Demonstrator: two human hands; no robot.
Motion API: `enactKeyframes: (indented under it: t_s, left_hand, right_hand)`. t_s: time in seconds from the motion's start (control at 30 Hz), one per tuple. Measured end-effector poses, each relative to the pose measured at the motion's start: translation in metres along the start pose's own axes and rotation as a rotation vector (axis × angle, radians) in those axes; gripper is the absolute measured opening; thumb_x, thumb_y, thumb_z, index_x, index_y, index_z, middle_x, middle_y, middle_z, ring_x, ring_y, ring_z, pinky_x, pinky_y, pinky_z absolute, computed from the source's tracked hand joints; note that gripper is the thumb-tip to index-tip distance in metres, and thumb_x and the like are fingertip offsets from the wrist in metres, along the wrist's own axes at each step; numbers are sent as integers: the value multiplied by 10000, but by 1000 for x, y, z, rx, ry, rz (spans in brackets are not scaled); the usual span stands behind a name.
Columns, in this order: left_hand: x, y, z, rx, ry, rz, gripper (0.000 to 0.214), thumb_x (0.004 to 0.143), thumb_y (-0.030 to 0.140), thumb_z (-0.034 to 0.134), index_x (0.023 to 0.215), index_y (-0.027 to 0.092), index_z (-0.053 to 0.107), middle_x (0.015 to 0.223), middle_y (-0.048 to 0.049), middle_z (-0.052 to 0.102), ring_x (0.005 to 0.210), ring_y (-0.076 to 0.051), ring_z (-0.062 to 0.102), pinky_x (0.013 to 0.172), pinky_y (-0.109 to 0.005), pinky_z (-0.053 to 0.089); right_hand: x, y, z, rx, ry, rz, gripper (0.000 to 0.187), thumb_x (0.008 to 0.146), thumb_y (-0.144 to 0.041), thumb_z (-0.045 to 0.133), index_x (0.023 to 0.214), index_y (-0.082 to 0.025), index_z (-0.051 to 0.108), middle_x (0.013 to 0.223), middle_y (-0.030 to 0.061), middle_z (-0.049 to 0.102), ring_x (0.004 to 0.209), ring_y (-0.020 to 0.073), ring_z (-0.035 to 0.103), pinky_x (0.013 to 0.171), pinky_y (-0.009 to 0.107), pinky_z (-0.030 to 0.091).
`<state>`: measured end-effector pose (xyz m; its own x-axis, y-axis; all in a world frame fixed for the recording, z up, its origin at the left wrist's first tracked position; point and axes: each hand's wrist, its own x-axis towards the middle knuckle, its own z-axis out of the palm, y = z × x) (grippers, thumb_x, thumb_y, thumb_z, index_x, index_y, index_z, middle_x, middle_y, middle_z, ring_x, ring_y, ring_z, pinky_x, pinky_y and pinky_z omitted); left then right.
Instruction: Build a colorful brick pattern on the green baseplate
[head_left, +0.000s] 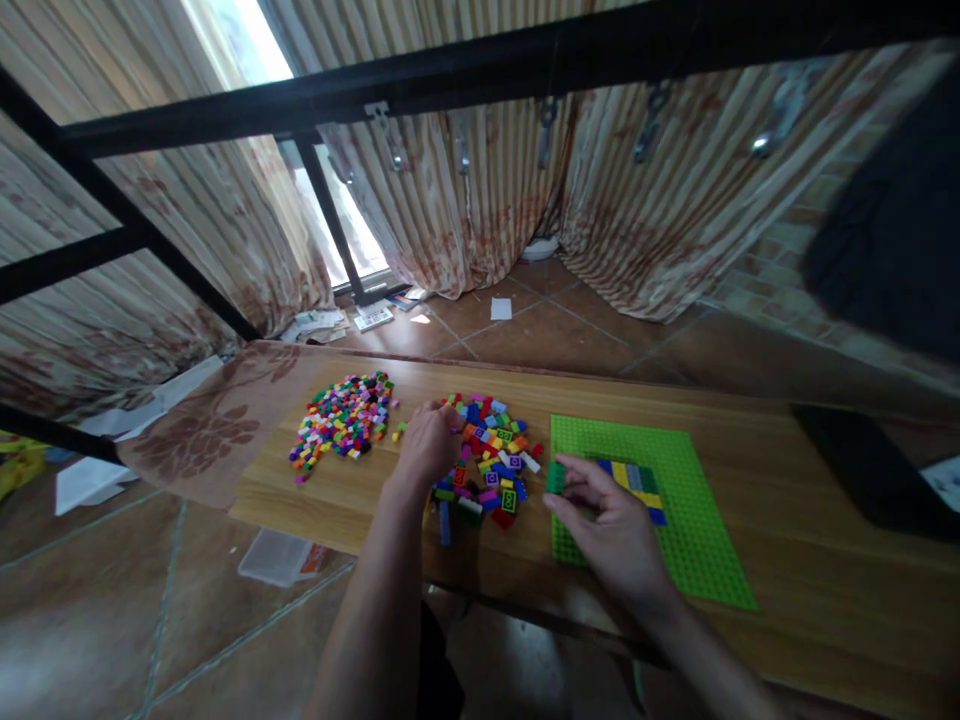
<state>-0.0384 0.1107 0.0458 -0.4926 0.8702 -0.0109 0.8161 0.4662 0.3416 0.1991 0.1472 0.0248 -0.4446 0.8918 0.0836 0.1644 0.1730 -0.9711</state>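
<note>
My right hand pinches a dark green toy brick between thumb and fingers, over the left part of a bright green baseplate. On that plate, partly behind the right hand, is a block of joined blue, yellow, grey and green bricks. My left hand reaches to the left side of a loose pile of larger mixed bricks. Its fingers point down into the pile, and the fingertips are hidden, so whether they hold a brick does not show.
Farther left on the wooden table lies a heap of small colourful bricks. A dark flat object rests at the right end. Black metal bars cross above the far side. A clear plastic box is on the floor.
</note>
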Motion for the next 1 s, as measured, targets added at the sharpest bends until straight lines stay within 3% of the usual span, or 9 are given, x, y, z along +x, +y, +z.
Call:
enactKeyframes:
  t_s: [0.2, 0.4, 0.5, 0.6, 0.73, 1.0]
  left_hand:
    - [2, 1, -2, -37, 46, 23, 239, 797, 169, 592, 999, 178, 722, 1102, -128, 668, 1030, -266, 622, 941, -365, 472]
    - [-2, 22, -5, -289, 320, 154, 222, 844, 186, 562, 1025, 158, 689, 1050, -93, 693, 978, -219, 653, 928, -335, 500]
    - [-7, 42, 6, -446, 356, 250, 175, 854, 177, 558, 983, 166, 676, 986, -67, 711, 946, -194, 664, 894, -319, 517]
    - [-16, 65, 22, -580, 280, 292, 166, 843, 135, 549, 951, 175, 670, 948, -46, 725, 904, -179, 678, 880, -318, 528]
    - [-32, 93, 45, -749, 73, 267, 199, 848, 116, 539, 995, 167, 663, 934, -51, 739, 849, -158, 691, 811, -277, 540]
    - [-45, 114, 63, -691, -179, 188, 321, 815, 176, 634, 1133, 136, 620, 941, -66, 730, 830, -167, 687, 767, -271, 526]
  right_hand:
    - [6, -4, -29, -375, 15, -176, 318, 811, -353, 678, 1124, -295, 697, 874, 27, 667, 763, 198, 634, 745, 354, 508]
    - [20, 11, -89, -553, 109, -215, 339, 789, -441, 710, 1080, -268, 692, 969, 43, 661, 859, 228, 642, 788, 385, 510]
    - [22, 18, -109, -624, 89, -267, 341, 807, -459, 691, 1086, -264, 689, 1042, 58, 653, 953, 247, 643, 854, 415, 509]
    - [19, 19, -113, -673, -10, -314, 349, 825, -459, 676, 1108, -256, 684, 1116, 74, 635, 1023, 259, 632, 883, 433, 518]
    - [12, 17, -104, -733, -131, -327, 285, 847, -377, 665, 1108, -264, 688, 1188, 78, 612, 1091, 267, 597, 949, 471, 501]
    - [5, 22, -95, -867, -135, -345, 334, 794, -248, 710, 1128, -236, 696, 1273, 101, 593, 1159, 308, 545, 1005, 515, 467]
